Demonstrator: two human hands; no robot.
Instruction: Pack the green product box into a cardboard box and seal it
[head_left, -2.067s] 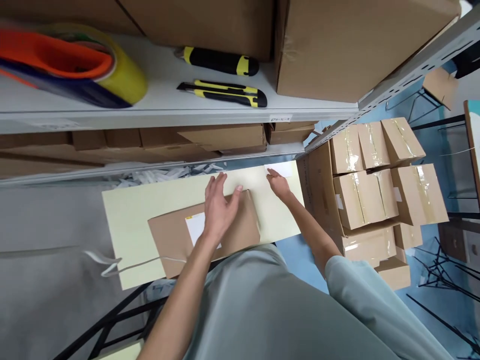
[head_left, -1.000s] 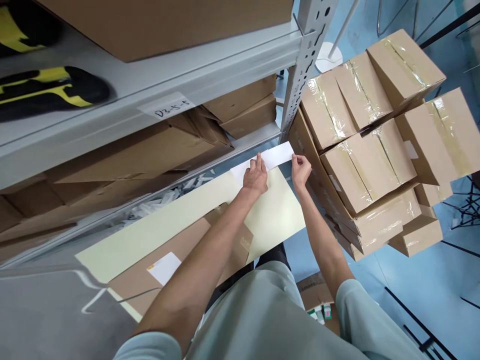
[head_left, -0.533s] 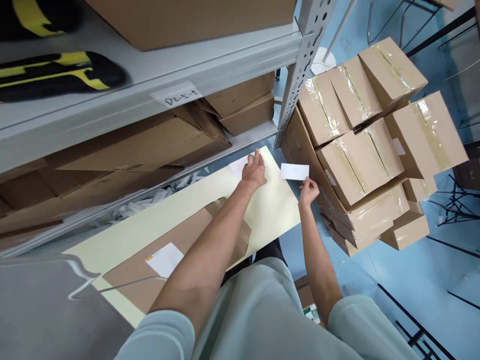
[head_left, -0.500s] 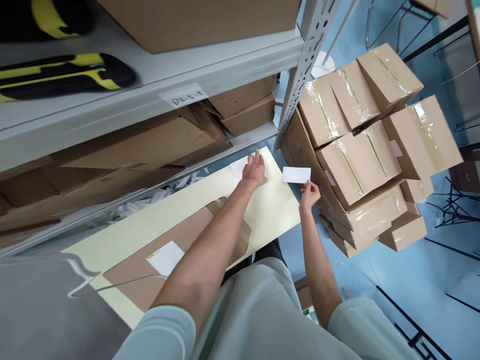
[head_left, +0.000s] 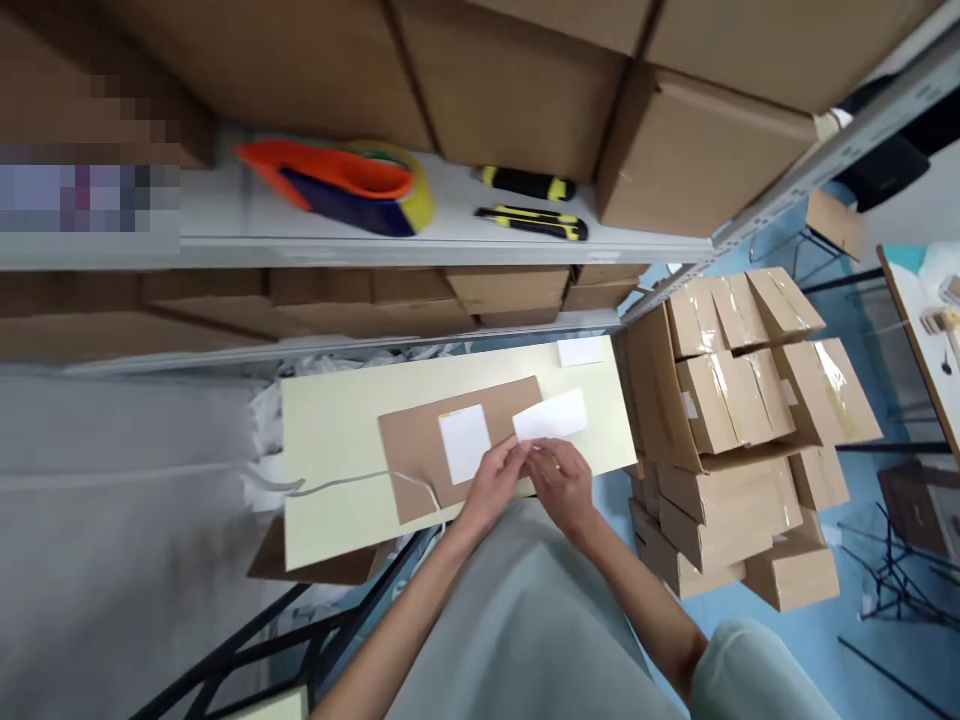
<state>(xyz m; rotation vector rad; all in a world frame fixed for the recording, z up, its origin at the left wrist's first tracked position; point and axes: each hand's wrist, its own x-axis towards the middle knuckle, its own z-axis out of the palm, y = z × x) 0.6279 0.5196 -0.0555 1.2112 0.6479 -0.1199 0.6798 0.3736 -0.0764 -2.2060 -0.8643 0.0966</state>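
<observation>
Close together in front of my body, my left hand (head_left: 496, 476) and my right hand (head_left: 560, 482) pinch the near edge of a white paper label (head_left: 551, 415). The label stands tilted above a flat brown cardboard box (head_left: 420, 445), which lies on a pale yellow tabletop (head_left: 334, 420). On that box is a white sheet (head_left: 465, 443) with a small yellow mark at its top corner. Another white label (head_left: 580, 352) lies at the far right corner of the tabletop. A grey cord (head_left: 352, 480) runs across the tabletop onto the box.
Metal shelving (head_left: 450, 253) stands along the far side, loaded with cardboard boxes. On it lie two black-and-yellow utility knives (head_left: 532, 220) and an orange, blue and yellow roll (head_left: 375, 195). Taped cartons (head_left: 739, 400) are stacked at the right. Black metal legs (head_left: 292, 640) stand lower left.
My right hand has brought the white label leftward over the box. My left hand has come back from the far corner to the label's edge. The view has turned and shows more shelf.
</observation>
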